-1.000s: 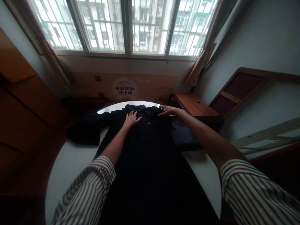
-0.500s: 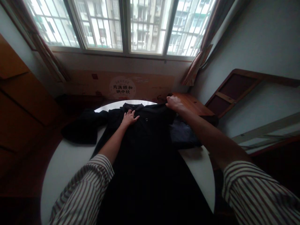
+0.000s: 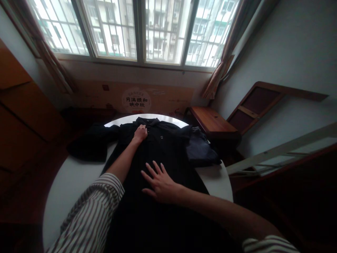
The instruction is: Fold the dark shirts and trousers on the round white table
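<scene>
A black collared shirt lies spread front side up over a round white table, its collar at the far edge. My left hand is closed at the button placket just below the collar, seemingly gripping the cloth there. Over the middle of the shirt, my right hand has its fingers spread, palm down, on or just above the fabric. The lower part of the shirt runs toward me and fades into shadow.
Dark folded clothes lie on the table's right side, and a black bundle of cloth hangs over its left edge. A wooden stool or small table stands behind on the right. Beyond is a barred window.
My right hand has let go of the shirt's right shoulder and come down to its middle, fingers spreading. My left hand, earlier spread near the collar, has closed at the placket.
</scene>
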Demonstrator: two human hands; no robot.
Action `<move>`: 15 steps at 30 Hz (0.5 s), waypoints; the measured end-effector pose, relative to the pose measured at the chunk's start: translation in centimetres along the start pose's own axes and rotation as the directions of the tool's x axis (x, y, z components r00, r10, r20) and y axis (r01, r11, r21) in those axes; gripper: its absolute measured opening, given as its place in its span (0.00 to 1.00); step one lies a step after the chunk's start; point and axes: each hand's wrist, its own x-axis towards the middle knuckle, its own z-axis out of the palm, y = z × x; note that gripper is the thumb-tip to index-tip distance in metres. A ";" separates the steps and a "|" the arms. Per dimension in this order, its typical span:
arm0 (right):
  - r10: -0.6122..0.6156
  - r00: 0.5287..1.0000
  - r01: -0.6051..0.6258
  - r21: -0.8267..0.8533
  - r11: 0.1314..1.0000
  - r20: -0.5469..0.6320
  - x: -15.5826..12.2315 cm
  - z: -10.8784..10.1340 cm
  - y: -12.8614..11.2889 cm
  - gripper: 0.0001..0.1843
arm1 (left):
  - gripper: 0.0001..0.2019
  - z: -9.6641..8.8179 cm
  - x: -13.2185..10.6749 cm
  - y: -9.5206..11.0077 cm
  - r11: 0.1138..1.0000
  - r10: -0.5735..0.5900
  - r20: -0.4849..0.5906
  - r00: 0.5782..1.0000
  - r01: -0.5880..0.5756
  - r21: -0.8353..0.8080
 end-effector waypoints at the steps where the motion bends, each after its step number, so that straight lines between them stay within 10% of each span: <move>1: -0.015 1.000 0.015 0.045 0.999 0.000 -1.0 0.7 -1.2 0.43 | 0.19 -0.6 -0.2 -0.2 1.000 -0.024 0.005 1.000 0.024 0.017; 8: -0.324 0.944 0.300 0.248 0.921 0.062 -7.5 0.3 -7.0 0.44 | 0.30 -5.3 -3.2 -2.3 0.929 -0.303 0.033 0.952 0.288 0.234; 15: -0.365 0.931 0.352 0.241 0.905 0.014 -8.4 0.6 -7.9 0.43 | 0.24 -6.6 -6.4 -4.0 0.935 -0.285 0.166 0.944 0.236 0.264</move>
